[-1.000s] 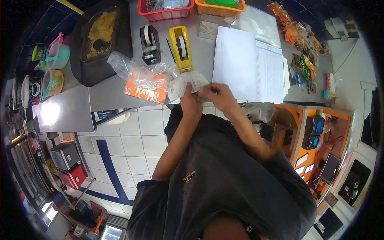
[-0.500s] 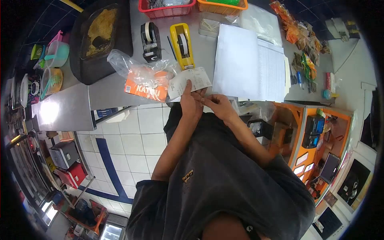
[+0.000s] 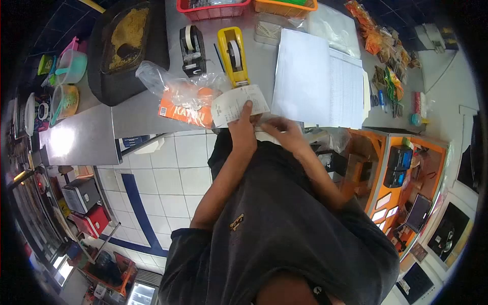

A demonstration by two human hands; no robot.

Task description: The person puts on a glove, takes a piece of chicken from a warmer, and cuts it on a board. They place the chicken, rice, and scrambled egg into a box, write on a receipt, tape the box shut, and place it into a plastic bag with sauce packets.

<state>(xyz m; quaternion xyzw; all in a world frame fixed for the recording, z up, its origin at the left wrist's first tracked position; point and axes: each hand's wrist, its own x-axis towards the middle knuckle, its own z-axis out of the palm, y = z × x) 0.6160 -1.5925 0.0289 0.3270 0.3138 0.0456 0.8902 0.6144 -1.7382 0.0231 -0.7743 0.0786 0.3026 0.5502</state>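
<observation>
My left hand (image 3: 243, 129) grips a printed paper receipt (image 3: 234, 105) at its lower right part, thumb lying on top and the other fingers underneath. The receipt is held over the front edge of the counter, just below a yellow tape dispenser (image 3: 235, 61). Close by on the right is my right hand (image 3: 285, 134), its fingers pointing toward the left hand and smeared by motion. Whether those fingers hold anything cannot be made out. Left of the receipt lies an orange box (image 3: 187, 109) partly covered by a clear plastic bag (image 3: 157, 81).
A stack of white papers (image 3: 302, 76) lies right of the receipt. Behind are a black tape dispenser (image 3: 192, 51), a red basket (image 3: 216, 11) and an orange basket (image 3: 284, 8). A dark container of yellowish crumbs (image 3: 114, 76) stands at the left, and an orange-framed cabinet (image 3: 378, 168) below right.
My right hand has drawn back a little to the right from beside the left fingers. My left thumb has shifted slightly right across the receipt, which lies a bit flatter.
</observation>
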